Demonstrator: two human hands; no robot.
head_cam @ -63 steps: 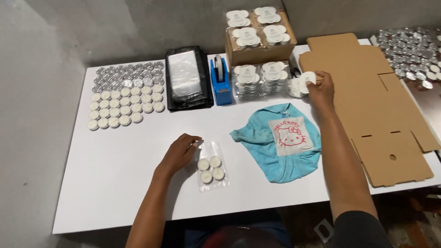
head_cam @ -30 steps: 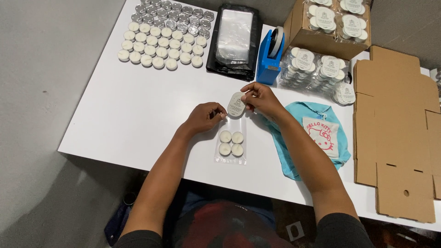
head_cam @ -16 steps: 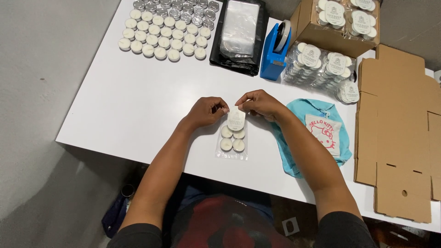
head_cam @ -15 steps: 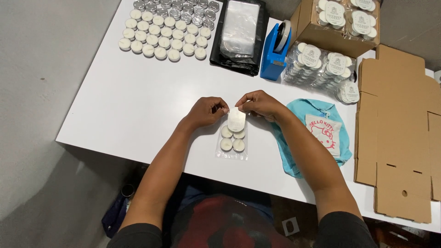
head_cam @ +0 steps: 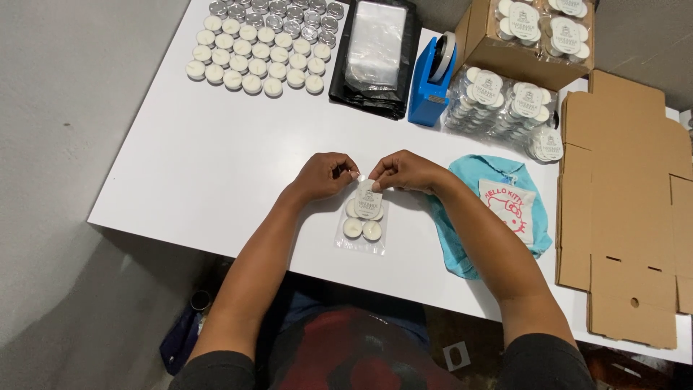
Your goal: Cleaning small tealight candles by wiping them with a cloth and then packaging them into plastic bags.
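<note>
— What's the left hand (head_cam: 323, 175) doing?
— Pinching the top edge of the clear bag (head_cam: 362, 225) of candles, mid-counter (head_cam: 216, 159).
— And the right hand (head_cam: 401, 171)?
— Fingers closed on a white label card (head_cam: 367, 203), pressed at the bag's mouth. A blue cloth (head_cam: 491, 217) lies just right.

Your fingers pinch white oval label (head_cam: 367, 204) over clear candle bag (head_cam: 362, 225); labelled packs (head_cam: 498, 101) beside brown box (head_cam: 530, 36), far right.
</note>
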